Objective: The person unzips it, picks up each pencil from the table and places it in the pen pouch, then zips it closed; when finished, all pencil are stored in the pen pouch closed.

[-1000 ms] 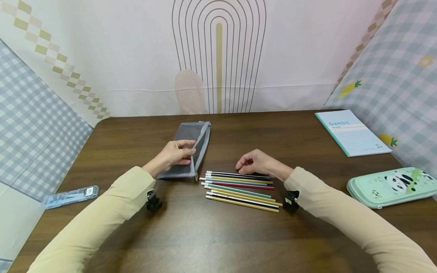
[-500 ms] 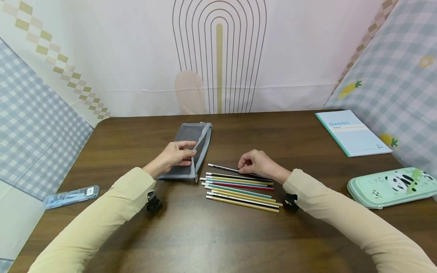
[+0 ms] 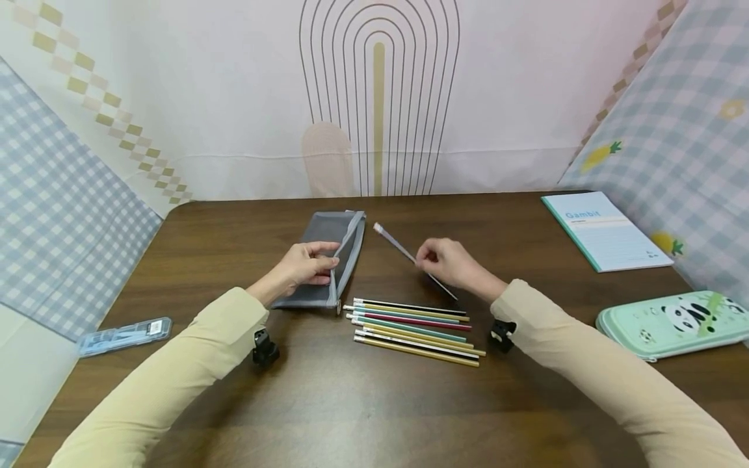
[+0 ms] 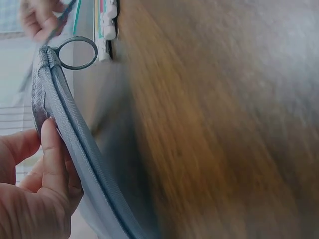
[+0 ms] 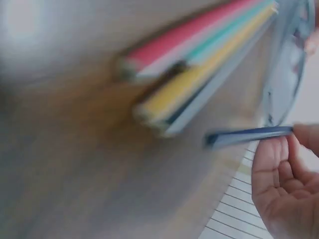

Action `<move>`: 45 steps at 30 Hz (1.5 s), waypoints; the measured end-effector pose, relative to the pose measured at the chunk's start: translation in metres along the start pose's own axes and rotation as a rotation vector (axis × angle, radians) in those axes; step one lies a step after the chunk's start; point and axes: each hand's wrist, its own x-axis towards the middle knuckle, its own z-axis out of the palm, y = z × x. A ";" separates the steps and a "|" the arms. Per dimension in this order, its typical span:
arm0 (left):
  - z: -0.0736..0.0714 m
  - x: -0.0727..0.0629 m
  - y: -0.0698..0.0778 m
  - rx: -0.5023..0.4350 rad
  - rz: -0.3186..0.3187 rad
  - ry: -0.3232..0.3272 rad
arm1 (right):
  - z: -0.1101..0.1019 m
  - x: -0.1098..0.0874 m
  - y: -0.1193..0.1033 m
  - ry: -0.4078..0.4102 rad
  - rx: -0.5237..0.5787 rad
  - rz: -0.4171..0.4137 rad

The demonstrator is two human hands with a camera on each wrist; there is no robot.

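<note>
My left hand [image 3: 307,265] pinches the zipped edge of a grey mesh pencil pouch [image 3: 332,227] and holds its mouth apart. In the left wrist view the pouch's zipper [image 4: 82,134] runs close by my thumb. My right hand [image 3: 447,261] pinches a dark pencil [image 3: 396,245] around its middle, tilted above the table, its white eraser end up and toward the pouch. The right wrist view shows the pencil's other end [image 5: 239,135] jutting from my fingertips [image 5: 271,149]. Below lies a row of several pencils [image 3: 415,328] in yellow, black, red and green, eraser ends to the left.
A blue clear plastic case [image 3: 125,336] lies at the table's left edge. On the right are a notebook [image 3: 608,231] and a mint panda pencil case [image 3: 673,323]. Patterned cloth hangs behind the brown wooden table [image 3: 292,403] and at both sides.
My right hand has drawn one black pencil from the top of the row and lifted it, tipping its eraser end up and away. My left hand keeps its hold on the pouch.
</note>
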 end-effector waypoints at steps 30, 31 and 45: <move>0.030 -0.006 0.006 0.005 0.073 0.062 | 0.050 0.054 -0.044 -0.148 0.872 0.487; 0.030 -0.006 0.006 0.005 0.074 0.061 | 0.050 0.054 -0.045 -0.151 0.870 0.490; 0.032 -0.008 0.008 0.011 0.084 0.060 | 0.046 0.044 -0.042 -0.125 0.929 0.476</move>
